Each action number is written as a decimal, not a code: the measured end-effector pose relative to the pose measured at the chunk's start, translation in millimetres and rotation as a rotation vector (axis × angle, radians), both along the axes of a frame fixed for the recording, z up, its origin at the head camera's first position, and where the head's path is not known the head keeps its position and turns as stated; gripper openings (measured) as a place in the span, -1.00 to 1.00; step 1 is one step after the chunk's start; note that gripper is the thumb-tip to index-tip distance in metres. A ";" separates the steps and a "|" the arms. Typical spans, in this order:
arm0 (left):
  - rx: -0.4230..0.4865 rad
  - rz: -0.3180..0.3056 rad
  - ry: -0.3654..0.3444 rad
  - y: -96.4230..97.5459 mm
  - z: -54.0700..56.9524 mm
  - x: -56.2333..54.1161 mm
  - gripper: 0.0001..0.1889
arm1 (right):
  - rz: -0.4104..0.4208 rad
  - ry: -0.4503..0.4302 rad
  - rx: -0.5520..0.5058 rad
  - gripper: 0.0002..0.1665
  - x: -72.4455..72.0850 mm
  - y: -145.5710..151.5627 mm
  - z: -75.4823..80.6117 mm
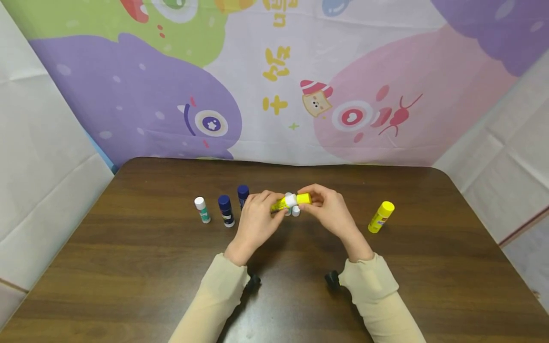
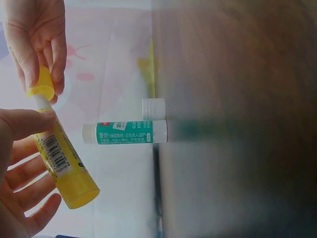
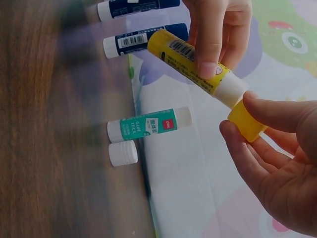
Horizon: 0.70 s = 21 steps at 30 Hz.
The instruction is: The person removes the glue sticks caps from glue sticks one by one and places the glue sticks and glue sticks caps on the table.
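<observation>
Yellow glue stick (image 1: pixel 291 200): held tilted in the air above the bench (image 1: pixel 291 305), between both hands. Bears a barcode on a white panel, with dark print alongside too small to read. Shows a white collar (image 3: pixel 231 90) between barrel and yellow cap (image 1: pixel 304 198); cannot tell how firmly cap and collar meet.

Left hand (image 1: pixel 259 212): pinches the barrel between thumb and fingers (image 2: pixel 25 171), closed to barrel width, with the outer ones spread loosely behind. Right hand (image 1: pixel 330 209): pinches the yellow cap between thumb and fingertips, closed to cap width.

Beyond the hands: green glue stick (image 3: pixel 148 126), upright on the bench, with a white cap (image 3: pixel 123 153) just beside it. Reads "deli" on a red patch, plus "固体胶" and "GLUE STICK", in the right wrist view; reads "警告" at the head of a block of fine print in the left wrist view.

To the left: white-capped stick (image 1: pixel 202 210) with green label, upright, lettering too small to read. Next to it: front navy stick (image 1: pixel 226 211) and rear navy stick (image 1: pixel 243 193), both upright, the rear partly hidden by the left hand. Barcode visible on one in the right wrist view; brand not readable.

To the right, well apart: second yellow stick (image 1: pixel 381 217), upright and capped, with a small red patch on the label; wording not readable.

Behind the bench: backdrop (image 1: pixel 274 138) with cartoon figures and a column of yellow characters, cut off at the top edge.
</observation>
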<state>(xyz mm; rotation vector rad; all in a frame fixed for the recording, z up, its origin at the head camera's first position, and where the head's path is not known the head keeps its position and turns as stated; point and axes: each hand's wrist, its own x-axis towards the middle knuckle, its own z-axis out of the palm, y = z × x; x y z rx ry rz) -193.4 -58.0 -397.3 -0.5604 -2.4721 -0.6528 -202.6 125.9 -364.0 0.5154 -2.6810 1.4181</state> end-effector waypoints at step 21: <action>0.144 0.089 -0.037 -2.8 -5.1 -9.5 -0.75 | -0.051 -0.020 0.040 -0.62 -2.0 3.4 -2.3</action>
